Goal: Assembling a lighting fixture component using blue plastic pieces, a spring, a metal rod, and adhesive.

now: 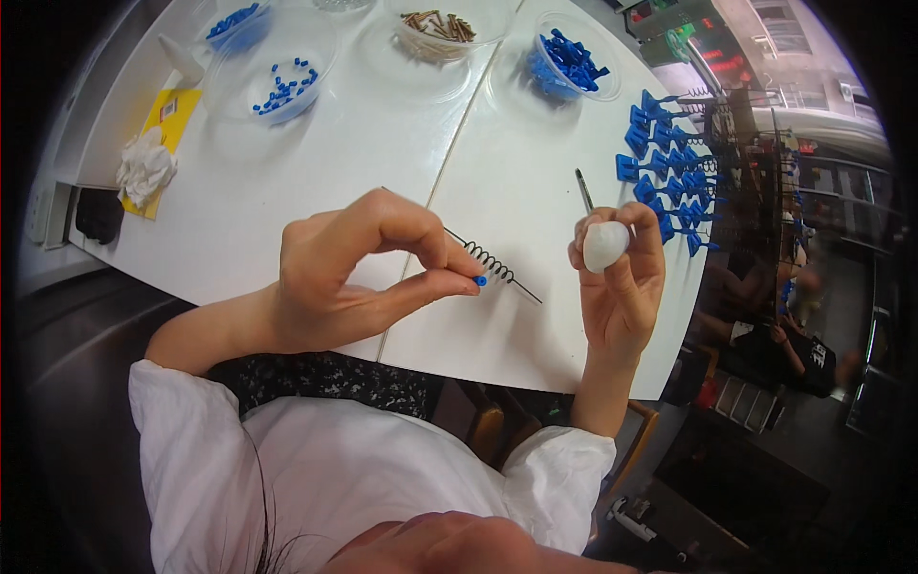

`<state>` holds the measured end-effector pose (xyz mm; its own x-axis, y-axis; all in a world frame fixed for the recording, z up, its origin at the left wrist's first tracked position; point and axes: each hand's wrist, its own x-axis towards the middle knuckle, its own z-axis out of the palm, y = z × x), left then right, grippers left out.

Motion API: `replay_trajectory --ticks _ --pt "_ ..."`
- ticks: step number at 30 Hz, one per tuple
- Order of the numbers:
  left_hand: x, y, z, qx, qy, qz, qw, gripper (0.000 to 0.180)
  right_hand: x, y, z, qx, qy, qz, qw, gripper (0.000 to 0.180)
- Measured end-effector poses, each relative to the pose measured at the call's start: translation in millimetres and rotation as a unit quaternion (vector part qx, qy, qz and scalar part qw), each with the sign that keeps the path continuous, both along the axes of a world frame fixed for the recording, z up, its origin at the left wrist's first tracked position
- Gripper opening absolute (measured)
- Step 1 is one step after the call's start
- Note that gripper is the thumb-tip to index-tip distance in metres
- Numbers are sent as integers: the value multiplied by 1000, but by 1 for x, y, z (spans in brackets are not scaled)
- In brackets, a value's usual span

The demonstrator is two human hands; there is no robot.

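Note:
My left hand (368, 273) is closed in a pinch over the middle of the table. A small blue piece (481, 281) shows between its thumb and fingertip. Right by those fingertips is a black coil spring (490, 260) with long straight wire ends; whether the fingers also grip it I cannot tell. My right hand (626, 273), raised near the table's right side, is closed around a tool with a white rounded end (605, 247). The tool's thin stem (584, 191) points away from me, its tip dark. Part of its body is hidden by the fingers.
Along the far side stand clear tubs with small blue pieces (285, 91), brass-coloured pins (438, 27) and blue parts (574, 63). Rows of blue parts with black springs (669, 163) line the right edge. Crumpled tissue (146, 168) lies on a yellow packet (174, 115) at left.

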<state>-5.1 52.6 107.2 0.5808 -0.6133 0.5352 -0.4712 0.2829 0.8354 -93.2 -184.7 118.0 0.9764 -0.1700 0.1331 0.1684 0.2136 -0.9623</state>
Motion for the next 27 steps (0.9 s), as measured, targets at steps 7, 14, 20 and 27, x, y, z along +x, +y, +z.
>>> replay_trajectory --ticks 7,14,20,27 --pt "1 -2 2 17 -36 11 999 37 8 6 5 108 49 76 990 37" --pt "1 -6 -7 -14 -6 70 997 29 21 17 -1 182 127 -10 975 45" --pt "0 -8 -7 -8 7 67 998 30 29 18 -5 207 139 -33 968 47" --pt "-1 -9 -7 -6 7 62 998 29 36 35 8 107 86 -82 987 45"
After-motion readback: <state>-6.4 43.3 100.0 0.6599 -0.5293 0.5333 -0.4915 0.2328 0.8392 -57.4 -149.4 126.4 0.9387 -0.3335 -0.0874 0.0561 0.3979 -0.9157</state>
